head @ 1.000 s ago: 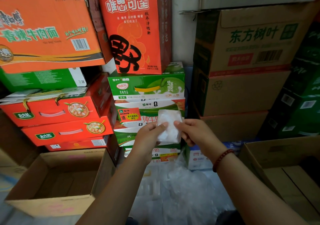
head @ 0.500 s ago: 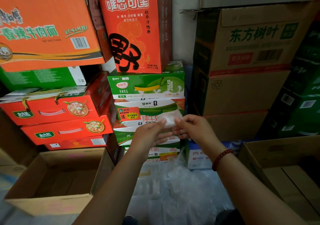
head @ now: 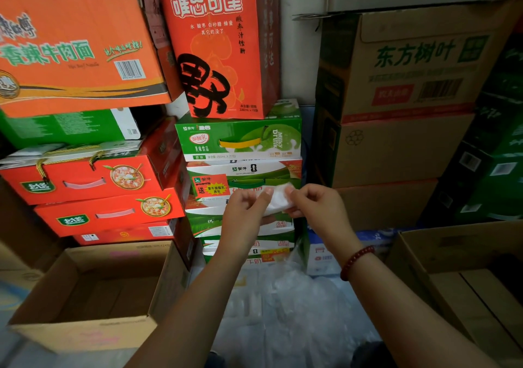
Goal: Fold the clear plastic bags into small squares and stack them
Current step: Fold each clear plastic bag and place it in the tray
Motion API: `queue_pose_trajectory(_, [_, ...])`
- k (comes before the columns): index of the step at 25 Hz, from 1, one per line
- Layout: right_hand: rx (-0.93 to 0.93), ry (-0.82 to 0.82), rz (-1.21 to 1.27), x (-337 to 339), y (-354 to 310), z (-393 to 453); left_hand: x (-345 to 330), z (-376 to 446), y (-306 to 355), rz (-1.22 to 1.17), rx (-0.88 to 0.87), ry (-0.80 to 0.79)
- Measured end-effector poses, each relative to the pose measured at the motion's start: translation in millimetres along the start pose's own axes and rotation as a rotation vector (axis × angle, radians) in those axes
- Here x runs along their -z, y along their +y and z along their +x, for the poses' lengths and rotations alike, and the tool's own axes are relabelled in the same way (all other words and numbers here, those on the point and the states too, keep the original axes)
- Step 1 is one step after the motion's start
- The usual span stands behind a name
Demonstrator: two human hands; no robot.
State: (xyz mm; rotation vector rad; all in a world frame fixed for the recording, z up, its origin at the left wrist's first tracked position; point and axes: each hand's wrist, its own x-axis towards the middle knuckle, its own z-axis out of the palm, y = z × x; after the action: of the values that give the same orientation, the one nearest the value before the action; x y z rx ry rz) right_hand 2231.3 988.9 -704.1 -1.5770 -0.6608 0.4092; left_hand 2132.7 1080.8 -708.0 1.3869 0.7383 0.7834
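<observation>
Stacked cartons walled the space ahead of me: a tall orange-red drink carton with a big black brush character (head: 218, 45) stood on a green and white milk-drink carton with a yellow handle (head: 240, 138), and more green and white milk cartons (head: 240, 232) were piled under that. To the left lay red gift boxes with rope handles and soup-bowl pictures (head: 90, 181), with a wide orange noodle carton (head: 73, 45) above them. To the right rose a stack of brown cardboard cartons with green lettering (head: 402, 93).

I held a small folded clear plastic bag (head: 278, 198) up in front of the milk cartons, between both hands. My left hand (head: 244, 215) pinched its left edge, thumb and fingers curled onto the plastic. My right hand (head: 317, 209), with a dark red bead bracelet (head: 355, 260) on the wrist, gripped its right edge, fingers bent round it. The bag looked like a whitish, crumpled square, partly hidden behind my fingers.

Below my forearms lay a loose heap of clear plastic bags (head: 297, 311). An open brown cardboard box (head: 93, 291) sat at the lower left, and another open brown cardboard box (head: 467, 268) at the lower right.
</observation>
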Motion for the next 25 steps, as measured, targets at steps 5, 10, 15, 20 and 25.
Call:
queue_pose_trajectory(5, [0.008, -0.028, -0.004, -3, 4, 0, 5, 2, -4, 0.000, -0.051, 0.003])
queue_pose_trajectory(10, [-0.089, -0.090, 0.114, -11, 2, -3, 8, 2, -7, 0.079, -0.130, 0.031])
queue_pose_trajectory(15, [-0.174, -0.038, 0.220, -21, 4, -1, 15, 2, -7, 0.043, -0.077, 0.009])
queue_pose_trajectory(20, [-0.222, -0.005, 0.230, -39, 15, 11, 29, 21, -11, 0.003, 0.079, -0.027])
queue_pose_trajectory(25, [-0.260, 0.014, 0.195, -65, 46, 25, 46, 51, -42, 0.021, 0.201, -0.051])
